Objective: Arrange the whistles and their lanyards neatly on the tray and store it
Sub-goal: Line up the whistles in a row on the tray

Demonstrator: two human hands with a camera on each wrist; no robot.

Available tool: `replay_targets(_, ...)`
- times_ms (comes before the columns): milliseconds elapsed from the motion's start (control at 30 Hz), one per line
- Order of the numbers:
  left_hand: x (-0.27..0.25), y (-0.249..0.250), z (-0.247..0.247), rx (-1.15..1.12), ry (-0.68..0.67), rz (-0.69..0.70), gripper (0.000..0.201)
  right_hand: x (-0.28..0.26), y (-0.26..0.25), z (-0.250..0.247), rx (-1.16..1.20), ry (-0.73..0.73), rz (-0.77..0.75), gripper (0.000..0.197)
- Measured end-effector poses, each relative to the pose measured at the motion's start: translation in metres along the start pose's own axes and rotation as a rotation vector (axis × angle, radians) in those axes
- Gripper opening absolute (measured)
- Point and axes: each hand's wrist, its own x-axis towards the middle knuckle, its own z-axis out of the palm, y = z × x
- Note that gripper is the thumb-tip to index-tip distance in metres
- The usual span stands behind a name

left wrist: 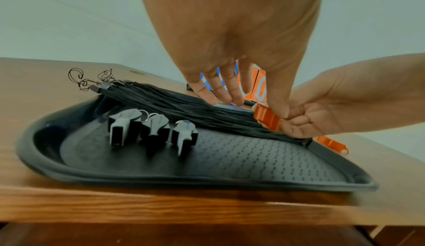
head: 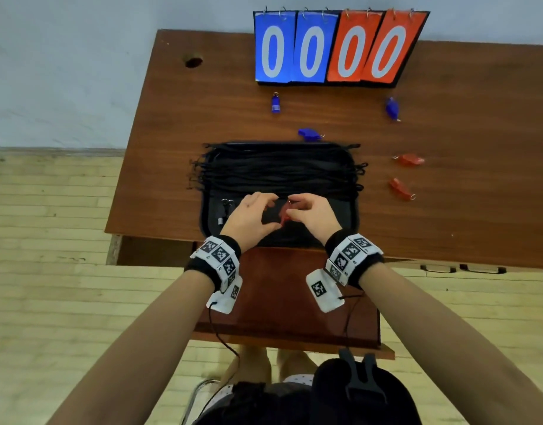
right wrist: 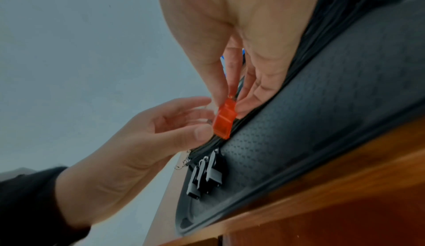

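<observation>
A black tray (head: 343, 216) lies on the wooden table with a bundle of black lanyards (head: 279, 170) across its far half. Three black whistles (left wrist: 151, 130) lie side by side at its left end. Above the tray's middle both hands meet on one red whistle (head: 283, 211). My right hand (right wrist: 232, 99) pinches its ring end between thumb and fingers. My left hand (left wrist: 253, 104) holds its other end, thumb against the whistle's body (left wrist: 266, 118). Loose on the table lie three blue whistles (head: 275, 103) (head: 309, 134) (head: 391, 108) and two red ones (head: 410, 160) (head: 400, 188).
A flip scoreboard (head: 337, 47) reading 0000 stands at the table's far edge. An open wooden drawer (head: 285, 302) juts out under the tabletop toward me, just below the tray. A cable hole (head: 193, 61) is at the far left corner.
</observation>
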Motion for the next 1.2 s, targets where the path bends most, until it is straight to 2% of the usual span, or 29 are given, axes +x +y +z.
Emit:
replay_targets(133, 0.004, -0.017, 0.002, 0.142, -0.047, 0.089, 0.07, 0.006, 0.003, 0.015, -0.02, -0.03, 0.017, 0.037)
replay_targets(333, 0.013, -0.04, 0.005, 0.298, -0.047, 0.192, 0.062, 0.019, 0.004, 0.032, -0.08, -0.025, 0.019, 0.036)
replay_targets(533, 0.015, -0.06, 0.005, 0.267, -0.058, 0.197, 0.062, 0.026, 0.004, 0.047, -0.163, -0.017, -0.006, 0.035)
replay_targets(733, 0.015, -0.071, 0.002, 0.267, -0.027, 0.245, 0.058, 0.022, 0.007, 0.053, -0.214, 0.03, -0.043, 0.024)
replay_targets(933, 0.016, -0.077, -0.006, 0.256, 0.001, 0.227, 0.062, 0.021, 0.009, 0.059, -0.266, 0.041, -0.054, 0.025)
replay_targets(1200, 0.009, -0.088, -0.009, 0.272, -0.01, 0.206, 0.068, 0.015, 0.008, 0.069, -0.11, -0.006, 0.058, 0.025)
